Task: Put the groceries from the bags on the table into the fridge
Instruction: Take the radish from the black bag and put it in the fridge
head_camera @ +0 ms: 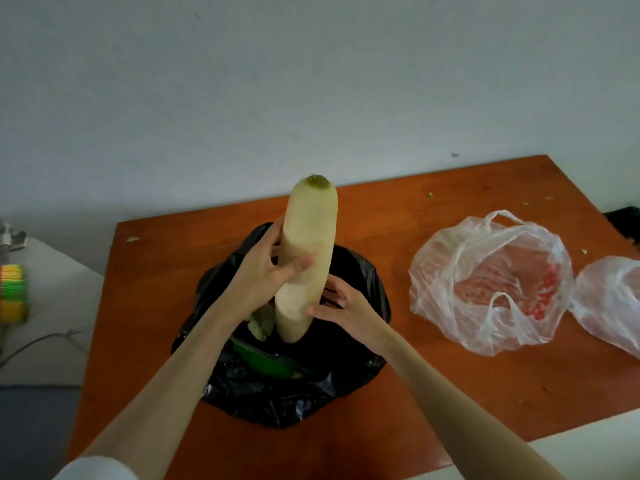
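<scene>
At the far left a pale side surface [52, 285] carries a stack of yellow and green items [13, 293], with a grey cable [38, 341] trailing below it; beside this begins the orange-brown tabletop [156, 271]; on its left-centre sits a black bag [277, 393], its mouth spread wide, with something green [266, 362] and a pale leafy piece [261, 323] showing inside; out of the bag rises a long white radish [306, 261], nearly upright, its green-tinged top away from the camera; the left hand [266, 271] wraps around the radish's middle, thumb across the front; the right hand [341, 303] cups its lower part just above the bag, fingers curled behind it; further right lies a clear plastic bag [485, 282], open, with reddish contents; touching it at the right edge is a second clear bag [613, 299], partly out of view.
</scene>
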`<state>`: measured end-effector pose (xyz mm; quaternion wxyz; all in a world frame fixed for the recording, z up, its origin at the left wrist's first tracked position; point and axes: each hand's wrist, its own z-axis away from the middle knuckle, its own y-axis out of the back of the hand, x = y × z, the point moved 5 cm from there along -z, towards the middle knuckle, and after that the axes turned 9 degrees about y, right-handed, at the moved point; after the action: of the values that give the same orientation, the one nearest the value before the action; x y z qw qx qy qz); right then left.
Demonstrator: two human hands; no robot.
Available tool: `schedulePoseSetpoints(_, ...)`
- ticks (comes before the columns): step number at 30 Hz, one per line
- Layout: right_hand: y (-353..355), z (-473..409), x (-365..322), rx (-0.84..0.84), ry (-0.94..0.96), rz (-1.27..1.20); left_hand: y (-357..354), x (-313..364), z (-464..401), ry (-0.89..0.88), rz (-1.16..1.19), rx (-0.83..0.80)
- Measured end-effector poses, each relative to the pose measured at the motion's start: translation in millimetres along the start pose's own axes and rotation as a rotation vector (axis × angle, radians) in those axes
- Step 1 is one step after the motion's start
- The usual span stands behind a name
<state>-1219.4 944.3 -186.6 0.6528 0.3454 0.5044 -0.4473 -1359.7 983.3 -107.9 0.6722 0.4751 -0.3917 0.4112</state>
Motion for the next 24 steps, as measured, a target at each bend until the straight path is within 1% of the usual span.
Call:
schedulePoseSetpoints(4,0,4,-17,0.046,0.033,-0.02,9,18,6,0.044,0.325,0.048)
schedulePoseSetpoints(7,10,13,-34,0.116,0.065,0.107,12,24,6,0.087,0.496,0.032)
schedulePoseSetpoints(9,16,24,-45,0.185,0.086,0.186,9,25,4,0.131,0.558,-0.014)
schedulePoseSetpoints(12,23,49,-53,0.308,0.128,0.234,-5,31,4,0.165,0.585,-0.096)
schedulePoseSetpoints(16,36,100,-48,0.444,0.13,0.255,-43,42,16,0.195,0.586,-0.21)
schedulePoseSetpoints(20,56,172,-37,0.609,0.091,0.208,-105,52,42,0.225,0.561,-0.383)
schedulePoseSetpoints(24,78,258,-22,0.824,0.05,0.209,-183,74,85,0.208,0.564,-0.581)
